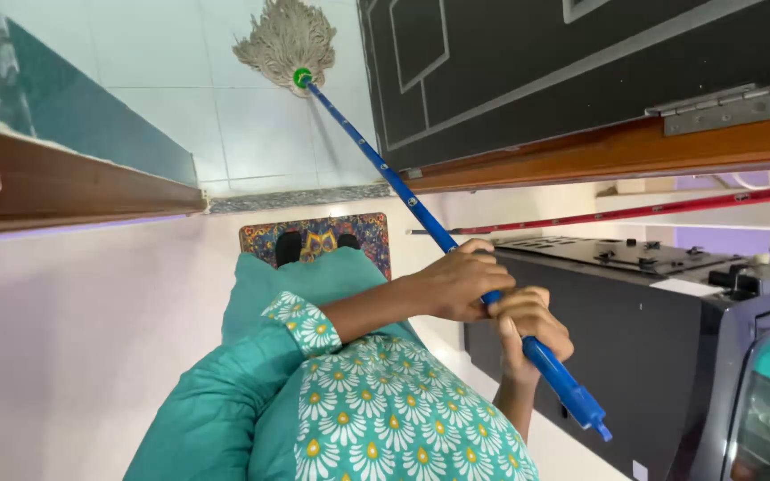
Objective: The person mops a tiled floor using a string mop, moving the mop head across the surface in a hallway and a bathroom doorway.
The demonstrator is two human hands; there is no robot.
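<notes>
Both my hands grip a long blue mop handle [376, 160]. My left hand [461, 283] holds it higher up, its arm in a green flowered sleeve coming in from the left. Just below it, nearer the handle's capped end, my right hand [530, 328] is closed around the pole. The handle slants up and left to a green collar and a beige string mop head [285, 37], which lies spread on white floor tiles [180, 116] beyond a dark threshold strip [296, 198].
My feet stand on a patterned mat [314, 239] at the doorway. A dark panelled door [536, 62] with a metal hinge and brown wooden frame lies to the right. A black stove [608, 312], an oven and a red pole [634, 212] are at the right.
</notes>
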